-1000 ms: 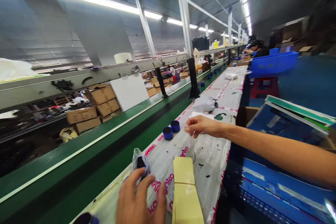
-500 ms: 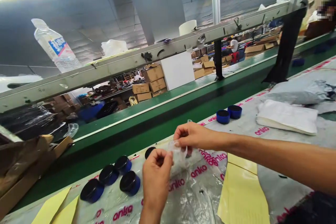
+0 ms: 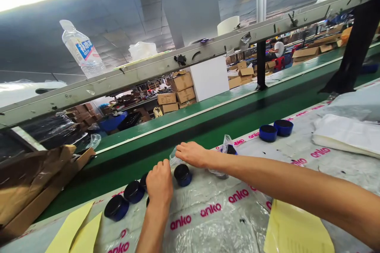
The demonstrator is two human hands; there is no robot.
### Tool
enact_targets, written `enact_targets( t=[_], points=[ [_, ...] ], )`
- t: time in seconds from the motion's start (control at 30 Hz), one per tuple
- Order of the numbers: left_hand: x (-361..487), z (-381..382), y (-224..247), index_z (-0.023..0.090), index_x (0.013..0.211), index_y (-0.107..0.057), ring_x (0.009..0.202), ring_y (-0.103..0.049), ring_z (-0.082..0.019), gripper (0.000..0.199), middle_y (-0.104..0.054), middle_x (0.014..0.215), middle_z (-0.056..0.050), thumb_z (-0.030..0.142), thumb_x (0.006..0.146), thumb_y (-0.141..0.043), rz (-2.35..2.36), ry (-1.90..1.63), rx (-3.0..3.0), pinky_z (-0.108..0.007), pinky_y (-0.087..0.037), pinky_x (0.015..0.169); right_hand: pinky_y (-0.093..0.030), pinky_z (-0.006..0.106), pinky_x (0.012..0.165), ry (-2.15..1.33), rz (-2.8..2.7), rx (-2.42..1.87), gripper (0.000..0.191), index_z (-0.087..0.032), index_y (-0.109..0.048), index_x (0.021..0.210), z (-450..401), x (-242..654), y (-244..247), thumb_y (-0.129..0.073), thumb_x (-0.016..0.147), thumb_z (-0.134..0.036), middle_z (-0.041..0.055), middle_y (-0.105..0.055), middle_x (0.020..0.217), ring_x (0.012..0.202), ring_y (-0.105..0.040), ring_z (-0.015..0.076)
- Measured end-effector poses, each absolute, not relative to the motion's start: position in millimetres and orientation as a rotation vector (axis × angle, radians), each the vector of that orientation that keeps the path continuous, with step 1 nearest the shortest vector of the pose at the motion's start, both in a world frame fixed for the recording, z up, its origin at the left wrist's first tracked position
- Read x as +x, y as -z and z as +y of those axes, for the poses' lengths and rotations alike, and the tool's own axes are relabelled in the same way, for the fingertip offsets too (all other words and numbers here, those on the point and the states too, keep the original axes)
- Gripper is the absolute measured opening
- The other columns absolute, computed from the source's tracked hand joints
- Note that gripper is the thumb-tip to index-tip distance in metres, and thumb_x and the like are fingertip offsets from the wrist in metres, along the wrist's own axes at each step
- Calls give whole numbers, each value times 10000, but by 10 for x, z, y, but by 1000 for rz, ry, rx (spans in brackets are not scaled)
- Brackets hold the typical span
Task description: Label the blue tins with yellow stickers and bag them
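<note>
A small clear plastic bag point(image 3: 174, 157) spans the gap between my two hands, over the table's far edge. My right hand point(image 3: 191, 154) is closed on it, palm down. My left hand point(image 3: 160, 182) is closed at the bag's other side, its fingertips turned away from view. Just below the right hand stands a round blue container with a black top point(image 3: 183, 175). Several more of these containers point(image 3: 116, 208) stand left of my left hand, partly hidden by it. Beyond my right forearm, another container point(image 3: 230, 150) sits in clear plastic.
Two blue-black containers point(image 3: 276, 131) stand farther right, near a white stack of sheets point(image 3: 347, 134). Yellow papers point(image 3: 297, 229) lie on the plastic-covered table point(image 3: 213, 229). A green conveyor point(image 3: 142, 146) runs behind, below a metal rail point(image 3: 118, 79) bearing a bottle point(image 3: 84, 53). An open carton point(image 3: 44, 189) stands left.
Both hands have moved left and farther away with the clear bag, and have turned knuckles up. The container beside them is now uncovered. The view has shifted left.
</note>
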State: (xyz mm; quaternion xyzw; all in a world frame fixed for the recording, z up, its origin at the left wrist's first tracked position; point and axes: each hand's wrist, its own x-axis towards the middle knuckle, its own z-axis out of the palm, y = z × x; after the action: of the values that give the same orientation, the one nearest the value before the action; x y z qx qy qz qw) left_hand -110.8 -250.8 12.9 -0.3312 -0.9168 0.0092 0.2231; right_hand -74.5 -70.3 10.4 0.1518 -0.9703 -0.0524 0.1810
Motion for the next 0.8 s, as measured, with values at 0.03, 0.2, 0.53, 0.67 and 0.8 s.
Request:
enact_targets(
  t=[0.03,0.2,0.53,0.67,0.8],
  points=[
    [-1089,-2514,-101,150,955,-666,886,-677,-266,251,-700,913,-113,84,950,-425,-2538,-47,-923,-327,-378,682,-509,324,746,128,-2760,421,165,-139,-641,1073,-706,-734,-54,-512,977,-101,124,-663,1067,991,-610,240],
    [-991,-2584,-71,187,936,-648,830,-699,-256,198,-726,864,-73,168,970,-455,-2595,-38,-929,-331,-359,654,-486,302,714,-50,-2828,300,161,-176,-672,1069,-700,-609,37,-535,984,-185,92,-689,1059,929,-665,220],
    [-882,-2704,-12,221,920,-645,857,-690,-235,170,-735,893,-28,160,954,-490,-2583,48,-1021,-324,-378,686,-458,281,744,-294,-2854,302,165,-185,-695,1029,-709,-318,-74,-576,915,-172,67,-732,1052,949,-679,218],
    [-839,-2740,-5,216,892,-650,910,-681,-241,194,-721,912,-26,109,935,-494,-2555,25,-1126,-340,-417,761,-466,294,749,-293,-2880,361,165,-181,-694,1014,-712,-201,-69,-582,895,-160,77,-734,1000,921,-674,226],
    [-783,-2766,7,209,876,-662,919,-673,-239,225,-709,929,-32,90,936,-481,-2537,-7,-1209,-356,-446,798,-484,304,756,-189,-2856,531,166,-172,-695,1008,-693,-150,-24,-573,896,-158,81,-732,1030,948,-667,230]
  ],
)
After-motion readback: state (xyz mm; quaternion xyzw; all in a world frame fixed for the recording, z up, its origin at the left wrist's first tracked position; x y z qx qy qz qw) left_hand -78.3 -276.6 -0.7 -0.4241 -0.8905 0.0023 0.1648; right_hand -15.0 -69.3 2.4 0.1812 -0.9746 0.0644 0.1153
